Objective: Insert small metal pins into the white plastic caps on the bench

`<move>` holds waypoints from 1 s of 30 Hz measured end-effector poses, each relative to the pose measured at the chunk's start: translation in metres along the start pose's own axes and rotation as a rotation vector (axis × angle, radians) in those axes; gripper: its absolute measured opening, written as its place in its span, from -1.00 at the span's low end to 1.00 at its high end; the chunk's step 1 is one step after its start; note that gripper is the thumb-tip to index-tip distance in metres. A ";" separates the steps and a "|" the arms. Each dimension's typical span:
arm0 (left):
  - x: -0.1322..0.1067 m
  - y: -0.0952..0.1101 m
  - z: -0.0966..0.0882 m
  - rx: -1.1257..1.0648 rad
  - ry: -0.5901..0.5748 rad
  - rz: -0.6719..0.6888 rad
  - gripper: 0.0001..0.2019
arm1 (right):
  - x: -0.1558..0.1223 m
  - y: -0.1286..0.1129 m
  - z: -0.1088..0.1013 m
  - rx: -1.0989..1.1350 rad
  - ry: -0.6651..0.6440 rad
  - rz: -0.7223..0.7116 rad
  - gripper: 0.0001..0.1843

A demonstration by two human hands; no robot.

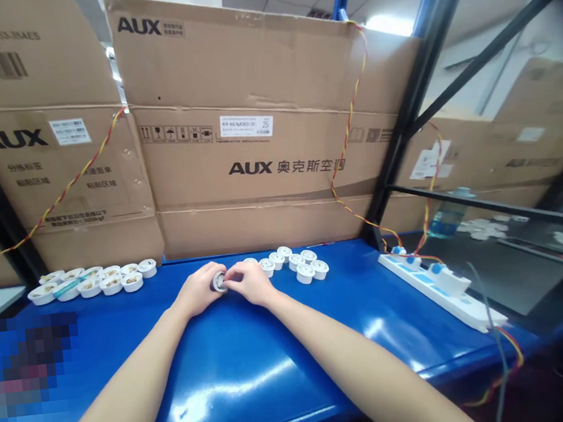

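Observation:
My left hand (198,291) is closed around a small round white part (218,282) with a grey face, held just above the blue table (238,370). My right hand (249,281) pinches the same part from the right, fingertips pressed on its face. Right behind my right hand lies a cluster of several small white round parts (297,263). At the far left stands a row of several similar white round parts (92,282) with brownish insides.
Large AUX cardboard boxes (255,153) wall off the back of the table. A white power strip (440,288) with red-and-yellow twisted wires lies at the right edge. Dark shelf posts (404,131) rise on the right. A blurred patch covers the left foreground.

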State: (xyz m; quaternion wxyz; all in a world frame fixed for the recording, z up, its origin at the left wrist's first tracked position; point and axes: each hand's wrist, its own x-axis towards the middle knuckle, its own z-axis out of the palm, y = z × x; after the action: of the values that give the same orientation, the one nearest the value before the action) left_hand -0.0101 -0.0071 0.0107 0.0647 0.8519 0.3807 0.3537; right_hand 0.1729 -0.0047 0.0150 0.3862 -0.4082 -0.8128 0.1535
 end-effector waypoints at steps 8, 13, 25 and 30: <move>0.000 -0.004 0.003 -0.080 0.008 -0.034 -0.71 | -0.002 0.000 0.000 0.012 0.010 -0.054 -0.89; 0.000 -0.004 0.004 -0.082 -0.017 -0.035 -0.71 | -0.001 0.002 0.002 0.045 0.002 -0.040 -0.90; 0.000 -0.001 0.002 -0.042 -0.071 -0.135 -0.55 | 0.000 0.001 0.000 0.065 0.043 -0.027 -0.86; 0.000 -0.007 0.005 -0.003 -0.152 -0.238 -0.50 | -0.002 -0.002 -0.004 -0.058 0.036 -0.107 -0.84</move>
State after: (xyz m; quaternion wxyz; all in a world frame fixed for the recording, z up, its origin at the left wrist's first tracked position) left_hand -0.0110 -0.0014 0.0039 0.1360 0.8250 0.4726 0.2784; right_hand 0.1753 -0.0073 0.0175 0.3965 -0.3780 -0.8304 0.1017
